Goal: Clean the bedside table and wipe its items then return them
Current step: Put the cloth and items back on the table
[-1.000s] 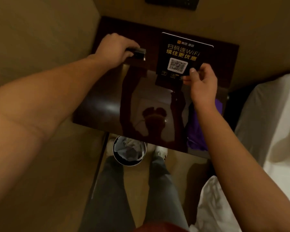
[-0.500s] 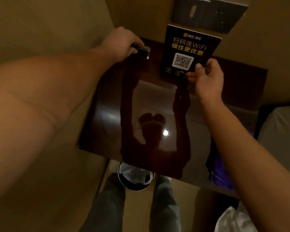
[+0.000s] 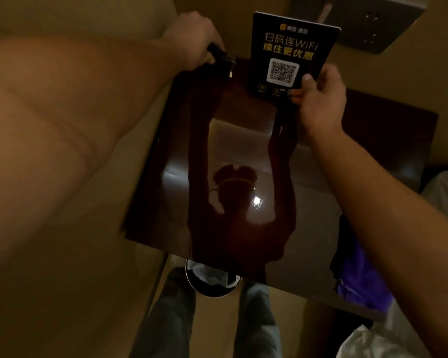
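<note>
Gripping a small dark object (image 3: 221, 60) at the far-left corner of the bedside table (image 3: 243, 156), the left hand (image 3: 192, 40) curls around it. Right hand (image 3: 318, 99) pinches the WiFi sign (image 3: 292, 50), now lifted higher than before, against the far wall.

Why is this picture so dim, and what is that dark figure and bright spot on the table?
Head view: the room is dimly lit and warm-toned. The glossy table mirrors the person's silhouette, and the bright spot is glare from a light. The left arm, near the wide lens, looks huge and blurred. The WiFi sign in the right hand stays readable.
</note>
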Tool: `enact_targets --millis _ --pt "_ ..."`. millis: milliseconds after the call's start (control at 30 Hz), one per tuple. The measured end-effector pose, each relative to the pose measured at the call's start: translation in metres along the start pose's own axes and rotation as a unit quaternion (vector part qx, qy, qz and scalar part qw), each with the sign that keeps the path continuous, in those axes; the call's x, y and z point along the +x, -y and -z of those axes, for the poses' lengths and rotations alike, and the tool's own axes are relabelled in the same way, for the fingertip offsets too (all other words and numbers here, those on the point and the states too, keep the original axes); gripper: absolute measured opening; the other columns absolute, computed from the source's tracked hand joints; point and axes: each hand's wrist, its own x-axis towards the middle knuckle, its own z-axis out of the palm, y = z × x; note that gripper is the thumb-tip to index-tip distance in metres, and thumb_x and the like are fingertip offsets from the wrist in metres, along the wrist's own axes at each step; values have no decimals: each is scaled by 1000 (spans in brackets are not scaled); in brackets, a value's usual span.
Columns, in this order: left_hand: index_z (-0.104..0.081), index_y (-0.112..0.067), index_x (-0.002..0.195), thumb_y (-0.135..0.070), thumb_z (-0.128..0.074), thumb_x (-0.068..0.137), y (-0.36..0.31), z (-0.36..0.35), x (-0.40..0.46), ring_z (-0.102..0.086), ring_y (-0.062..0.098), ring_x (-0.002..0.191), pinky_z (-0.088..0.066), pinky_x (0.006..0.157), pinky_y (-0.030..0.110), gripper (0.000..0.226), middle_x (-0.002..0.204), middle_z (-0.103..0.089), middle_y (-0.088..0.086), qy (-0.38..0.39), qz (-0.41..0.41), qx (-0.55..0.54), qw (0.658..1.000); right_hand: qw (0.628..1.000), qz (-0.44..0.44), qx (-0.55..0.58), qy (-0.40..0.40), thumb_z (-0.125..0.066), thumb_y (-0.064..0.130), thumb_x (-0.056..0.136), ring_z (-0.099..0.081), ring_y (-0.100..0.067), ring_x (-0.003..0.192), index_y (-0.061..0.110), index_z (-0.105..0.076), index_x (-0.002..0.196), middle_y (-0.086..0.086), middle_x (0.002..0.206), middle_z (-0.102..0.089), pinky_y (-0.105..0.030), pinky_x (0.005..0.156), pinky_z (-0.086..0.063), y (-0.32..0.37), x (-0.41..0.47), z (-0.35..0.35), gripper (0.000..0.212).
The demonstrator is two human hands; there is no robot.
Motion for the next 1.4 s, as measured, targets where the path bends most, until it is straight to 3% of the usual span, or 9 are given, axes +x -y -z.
enact_targets --millis 433,633,767,1000,1200,1300,1400 --pt "-65 -17 134 -13 -63 98 12 -30 5 -63 35 114 -52 94 46 37 132 -67 14 4 43 -80 996 998 -20 65 -3 -47 10 106 -69 -13 79 13 -53 111 -8 109 -69 -32 79 -63 -4 14 -24 9" --pt "-65 -17 133 -13 -63 96 13 -26 9 -59 36 120 -52 96 52 37 134 -64 14 8 23 -35 999 998 -25 65 4 -49 11 106 -68 -12 75 13 -50 111 -6 104 -67 -29 74 -62 -3 20 -31 6" --pt "-62 -16 134 -10 -61 94 6 -25 8 -59 40 119 -53 94 54 40 132 -63 18 24 41 -20 999 998 -27 51 19 -56 17 103 -74 -19 93 17 -50 121 -6 120 -68 -33 80 -63 2 20 -34 19" --pt "-56 -16 139 -16 -68 92 5 -29 8 -57 41 121 -51 90 50 48 133 -61 19 35 68 -27 997 997 -52 56 19 -64 24 97 -71 -27 108 15 -51 121 -6 120 -67 -46 94 -60 8 17 -32 29" --pt "-51 -15 143 -17 -69 91 4 -29 7 -49 42 127 -47 100 54 55 136 -54 22 37 72 -24 996 996 -68 64 10 -67 26 93 -70 -24 106 15 -48 130 -4 122 -65 -38 80 -64 8 14 -31 43" --pt "-50 -16 143 -22 -69 91 4 -29 4 -46 42 129 -42 105 53 55 138 -52 22 19 71 -34 997 997 -65 36 -1 -67 27 90 -65 -24 117 17 -46 134 -5 130 -61 -47 96 -58 9 10 -24 50" --pt "-49 -16 146 -32 -71 90 1 -28 -4 -43 40 131 -39 109 50 62 145 -47 18 -4 78 -44 996 999 -41 5 -4 -68 26 91 -60 -15 122 16 -47 138 -5 137 -56 -37 104 -53 11 3 -13 52"
